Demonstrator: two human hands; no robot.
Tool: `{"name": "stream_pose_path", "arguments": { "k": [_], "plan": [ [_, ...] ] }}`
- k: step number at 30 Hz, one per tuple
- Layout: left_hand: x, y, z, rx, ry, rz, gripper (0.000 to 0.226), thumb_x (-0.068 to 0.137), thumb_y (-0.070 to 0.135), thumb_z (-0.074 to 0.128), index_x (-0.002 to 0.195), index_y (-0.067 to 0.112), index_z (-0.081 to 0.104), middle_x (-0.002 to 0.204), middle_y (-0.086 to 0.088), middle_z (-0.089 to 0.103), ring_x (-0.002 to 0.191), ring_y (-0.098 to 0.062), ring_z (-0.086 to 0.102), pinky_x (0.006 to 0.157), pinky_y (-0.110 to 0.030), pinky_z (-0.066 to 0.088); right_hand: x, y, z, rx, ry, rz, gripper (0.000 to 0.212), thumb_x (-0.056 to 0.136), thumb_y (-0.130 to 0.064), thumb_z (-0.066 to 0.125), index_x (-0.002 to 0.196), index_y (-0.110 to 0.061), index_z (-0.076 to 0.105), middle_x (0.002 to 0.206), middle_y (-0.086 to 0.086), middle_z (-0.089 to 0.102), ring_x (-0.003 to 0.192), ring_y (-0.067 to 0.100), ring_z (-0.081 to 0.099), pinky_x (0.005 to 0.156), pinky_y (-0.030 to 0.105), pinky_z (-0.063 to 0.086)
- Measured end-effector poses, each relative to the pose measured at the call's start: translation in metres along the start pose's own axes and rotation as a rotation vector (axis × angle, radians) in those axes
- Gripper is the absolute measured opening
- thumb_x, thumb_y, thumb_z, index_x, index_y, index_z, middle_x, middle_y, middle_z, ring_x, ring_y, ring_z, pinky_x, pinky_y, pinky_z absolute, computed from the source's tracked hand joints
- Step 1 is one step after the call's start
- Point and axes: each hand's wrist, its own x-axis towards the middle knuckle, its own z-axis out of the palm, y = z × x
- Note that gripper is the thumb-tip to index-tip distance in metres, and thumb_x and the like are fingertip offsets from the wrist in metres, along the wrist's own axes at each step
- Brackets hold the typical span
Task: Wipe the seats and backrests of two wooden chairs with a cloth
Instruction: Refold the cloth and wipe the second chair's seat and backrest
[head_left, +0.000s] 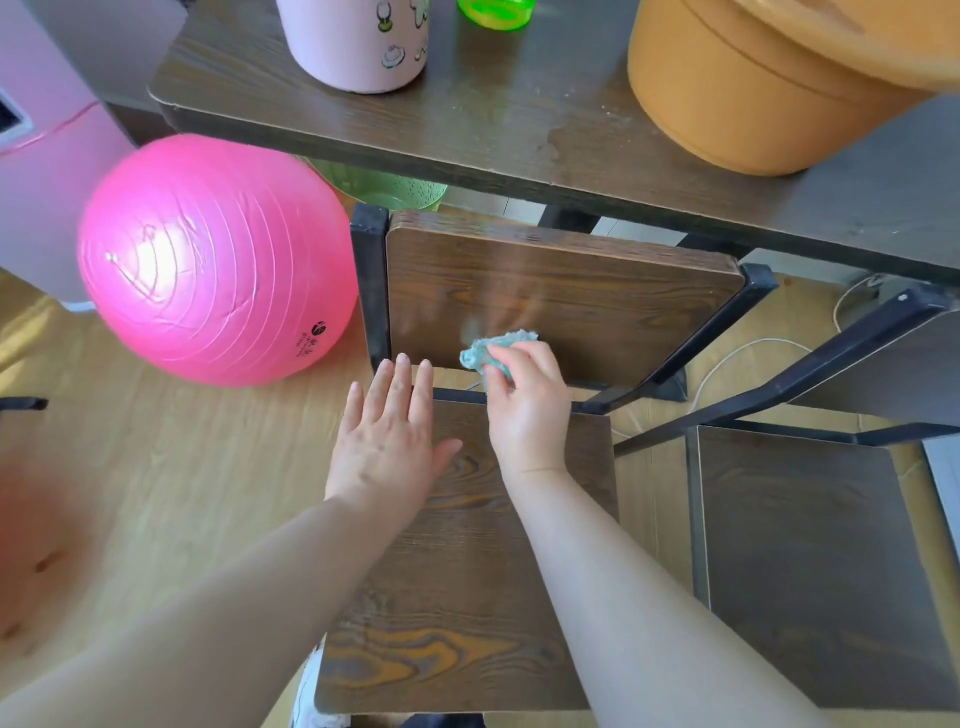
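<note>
A wooden chair with a black metal frame stands right below me, its backrest (550, 291) toward the table and its seat (467, 597) under my arms. My right hand (527, 405) is shut on a small teal cloth (493, 349), pressed against the lower edge of the backrest. My left hand (389, 436) lies flat with fingers spread on the back left part of the seat, holding nothing. A second wooden chair stands to the right, its seat (810, 561) in view and its backrest (898, 364) only partly visible at the frame edge.
A dark wooden table (519, 119) runs behind the chairs, carrying a pink bottle (358, 41), a green container (496, 10) and an orange tub (769, 88). A big pink ball (213, 260) rests on the wooden floor left of the chair. A white cable (737, 358) lies under the table.
</note>
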Motion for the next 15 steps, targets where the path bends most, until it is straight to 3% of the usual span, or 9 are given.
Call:
{"name": "stream_pose_path", "arguments": {
  "k": [7,15],
  "plan": [
    [-0.004,0.000,0.008,0.033,-0.027,0.020,0.085,0.096,0.062,0.026,0.152,0.015,-0.017,0.162,-0.007,-0.014,0.149,-0.022,-0.014,0.122,-0.044,-0.001,-0.018,0.028,-0.001,-0.058,-0.133,0.130,0.020,0.081,-0.001,0.069,0.100,-0.006,0.074,0.104,0.003,0.065,0.093,0.021,0.064,0.081,0.035,0.054],
    [-0.003,0.038,-0.015,-0.028,0.002,0.105,0.084,0.097,0.062,0.026,0.152,0.015,-0.018,0.162,-0.007,-0.014,0.149,-0.021,-0.015,0.122,-0.043,0.000,0.005,0.010,-0.107,0.050,0.118,0.053,0.020,0.088,-0.006,0.067,0.107,-0.006,0.073,0.110,0.003,0.062,0.101,0.012,0.062,0.081,0.023,0.056]
  ]
}}
